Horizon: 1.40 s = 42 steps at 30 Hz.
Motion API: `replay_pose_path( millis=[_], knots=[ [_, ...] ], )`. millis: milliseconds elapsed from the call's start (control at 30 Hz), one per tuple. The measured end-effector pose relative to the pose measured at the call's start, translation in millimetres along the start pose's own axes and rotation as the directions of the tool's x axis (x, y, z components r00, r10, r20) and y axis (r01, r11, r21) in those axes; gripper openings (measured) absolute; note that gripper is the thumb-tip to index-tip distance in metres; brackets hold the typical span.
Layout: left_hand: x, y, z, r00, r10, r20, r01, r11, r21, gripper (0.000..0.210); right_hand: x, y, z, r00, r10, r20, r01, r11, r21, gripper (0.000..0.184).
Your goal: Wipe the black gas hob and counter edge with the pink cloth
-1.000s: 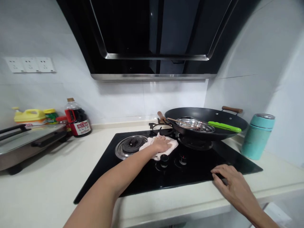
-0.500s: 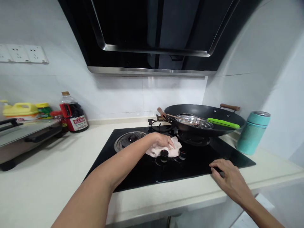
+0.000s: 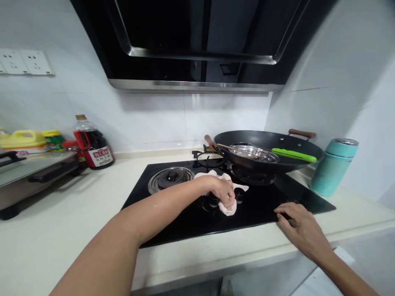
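Note:
My left hand (image 3: 224, 191) grips a pale pink cloth (image 3: 228, 209) and presses it on the black glass gas stove (image 3: 188, 224). The bunched cloth lies between two black control knobs; the right knob (image 3: 239, 194) shows beside it, while my hand partly covers the left knob (image 3: 212, 200). My right hand (image 3: 298, 224) rests at the stove's front right edge, its fingers bent loosely, with nothing seen in them. Behind the cloth is an uncovered burner support (image 3: 210, 159).
A black wok (image 3: 259, 137) stands on the right burner, holding a metal bowl (image 3: 254, 153) and a green-handled utensil (image 3: 293, 155). A teal tumbler (image 3: 333, 168) is to its right. On the left are a soy sauce bottle (image 3: 94, 144) and an electric pan (image 3: 37, 172). A range hood (image 3: 194, 84) hangs above.
My left hand has moved slightly right and nearer to me, into the gap between the knobs, bunching the cloth there. My right hand stays at the stove edge. The view has shifted a little.

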State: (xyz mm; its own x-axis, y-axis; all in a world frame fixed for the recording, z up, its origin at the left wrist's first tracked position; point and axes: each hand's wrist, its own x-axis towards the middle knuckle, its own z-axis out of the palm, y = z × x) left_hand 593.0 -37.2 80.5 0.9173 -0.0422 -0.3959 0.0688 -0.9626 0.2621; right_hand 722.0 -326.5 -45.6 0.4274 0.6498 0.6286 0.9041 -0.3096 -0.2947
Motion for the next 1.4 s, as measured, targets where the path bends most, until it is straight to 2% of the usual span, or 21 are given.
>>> replay_pose_path(
  millis=[100, 267, 400, 567, 700, 767, 933, 1033, 1133, 1267, 1400],
  knots=[
    [2, -17, -3.4, 0.989, -0.106, -0.099, 0.108, 0.994, 0.012, 0.039, 0, -1, -1, 1.0, -0.001, -0.003, 0.001, 1.0, 0.002, 0.023],
    [-10, -57, -4.0, 0.919, -0.278, -0.28, 0.303, 0.952, 0.05, 0.073, 0, -2, -1, 1.0, -0.002, -0.004, 0.002, 1.0, 0.004, 0.023],
    [-21, -66, 11.2, 0.863, -0.305, -0.402, 0.371, 0.923, 0.098, 0.073, 0, 0, 0, 1.0, -0.008, -0.015, 0.008, 1.0, 0.009, 0.024],
    [-48, -54, 33.6, 0.879, -0.271, -0.392, 0.344, 0.93, 0.13, 0.056, 0, 4, 2, 0.999, -0.019, -0.027, 0.019, 1.0, -0.003, 0.025],
    [-78, -45, 49.1, 0.89, -0.204, -0.407, 0.29, 0.943, 0.161, 0.056, -1, 5, 4, 0.999, -0.023, -0.033, 0.023, 1.0, -0.021, 0.025],
    [-89, -40, 55.8, 0.879, -0.188, -0.438, 0.284, 0.945, 0.163, 0.056, -1, 5, 3, 0.999, -0.022, -0.035, 0.021, 1.0, -0.023, 0.026],
    [-113, -21, 72.0, 0.812, -0.187, -0.553, 0.342, 0.92, 0.192, 0.055, 1, 4, 2, 1.0, -0.013, -0.012, 0.013, 1.0, -0.008, 0.028],
    [-131, -8, 85.1, 0.809, -0.169, -0.563, 0.342, 0.914, 0.218, 0.052, 1, 2, 2, 1.0, 0.0, -0.011, 0.0, 1.0, -0.025, 0.028],
    [-147, 7, 99.7, 0.806, -0.104, -0.583, 0.289, 0.928, 0.234, 0.048, 1, 0, 3, 1.0, 0.0, -0.016, -0.001, 0.999, -0.049, 0.028],
    [-158, 33, 115.6, 0.819, -0.058, -0.57, 0.217, 0.952, 0.216, 0.047, 1, -1, 5, 1.0, 0.004, -0.016, -0.005, 0.998, -0.061, 0.03],
    [-147, 64, 124.3, 0.846, 0.025, -0.533, 0.11, 0.97, 0.219, 0.053, 2, -3, 5, 1.0, 0.01, -0.007, -0.01, 0.998, -0.068, 0.031]
  ],
)
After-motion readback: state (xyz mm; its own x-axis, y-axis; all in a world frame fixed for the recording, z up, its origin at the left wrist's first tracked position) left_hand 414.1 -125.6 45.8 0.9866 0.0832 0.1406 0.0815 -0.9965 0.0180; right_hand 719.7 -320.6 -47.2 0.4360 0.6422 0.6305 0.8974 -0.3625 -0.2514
